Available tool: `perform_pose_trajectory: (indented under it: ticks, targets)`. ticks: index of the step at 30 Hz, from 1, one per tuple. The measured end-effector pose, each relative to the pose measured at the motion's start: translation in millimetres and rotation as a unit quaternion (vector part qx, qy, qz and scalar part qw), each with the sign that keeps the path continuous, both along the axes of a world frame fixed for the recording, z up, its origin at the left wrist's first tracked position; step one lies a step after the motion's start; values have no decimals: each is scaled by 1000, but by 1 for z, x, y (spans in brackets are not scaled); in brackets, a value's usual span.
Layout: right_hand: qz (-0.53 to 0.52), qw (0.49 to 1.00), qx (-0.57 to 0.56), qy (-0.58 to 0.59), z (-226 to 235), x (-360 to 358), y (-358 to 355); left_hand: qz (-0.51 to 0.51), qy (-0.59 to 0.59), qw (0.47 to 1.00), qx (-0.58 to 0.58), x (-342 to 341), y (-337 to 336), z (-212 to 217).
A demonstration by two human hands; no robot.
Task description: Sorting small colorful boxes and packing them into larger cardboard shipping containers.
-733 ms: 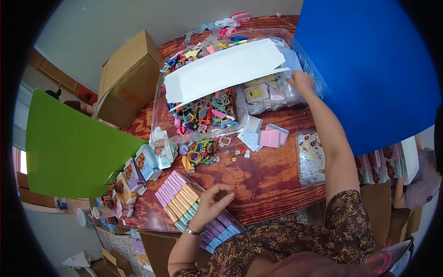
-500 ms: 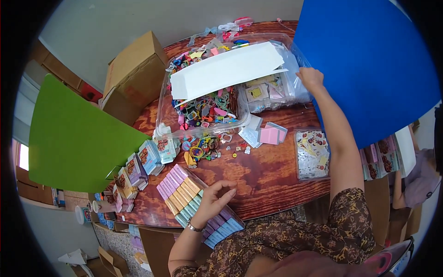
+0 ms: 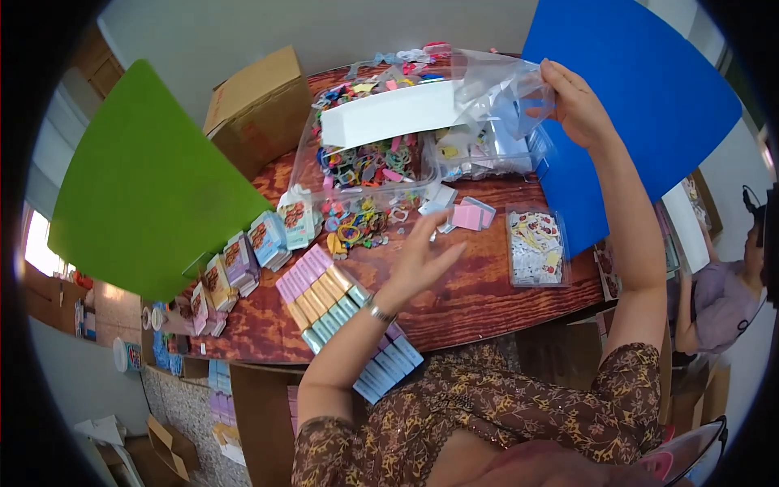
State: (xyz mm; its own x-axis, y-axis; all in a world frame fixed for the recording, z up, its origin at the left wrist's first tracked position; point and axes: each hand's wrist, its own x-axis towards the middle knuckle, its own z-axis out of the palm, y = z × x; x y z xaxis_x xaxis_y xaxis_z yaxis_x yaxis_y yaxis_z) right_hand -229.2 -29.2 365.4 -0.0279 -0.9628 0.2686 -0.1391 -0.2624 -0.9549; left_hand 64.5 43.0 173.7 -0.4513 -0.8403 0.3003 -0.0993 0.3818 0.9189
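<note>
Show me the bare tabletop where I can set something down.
The largest bare patch of table lies between the pastel boxes and the small clear tray. A smaller one separates those boxes from the card stacks. The back is crowded: trinkets, white card, clear plastic in the right hand.

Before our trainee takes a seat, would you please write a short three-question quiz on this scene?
1. Which of the person's hands holds the clear film?
2. True or false: the left hand is open, with nothing gripped in it.
3. What lies across the colourful trinkets?
A) a brown box
B) a white strip
C) a green panel

Key:
1. The right hand.
2. True.
3. B.
</note>
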Motion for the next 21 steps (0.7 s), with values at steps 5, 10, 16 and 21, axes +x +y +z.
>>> perform_pose_trajectory:
  ticks: [5, 10, 16, 21]
  targets:
    - [134, 989, 36, -46, 21, 59, 43, 278, 13, 901, -333, -2, -23, 48]
    - [163, 982, 91, 9, 20, 105, 57, 271, 18, 891, -363, 48, -18, 65]
    - [103, 954, 8, 282, -12, 115, 6, 124, 334, 932, 69, 91, -10, 78]
    - [5, 870, -413, 269, -39, 160, 32, 162, 301, 932, 121, 104, 0, 100]
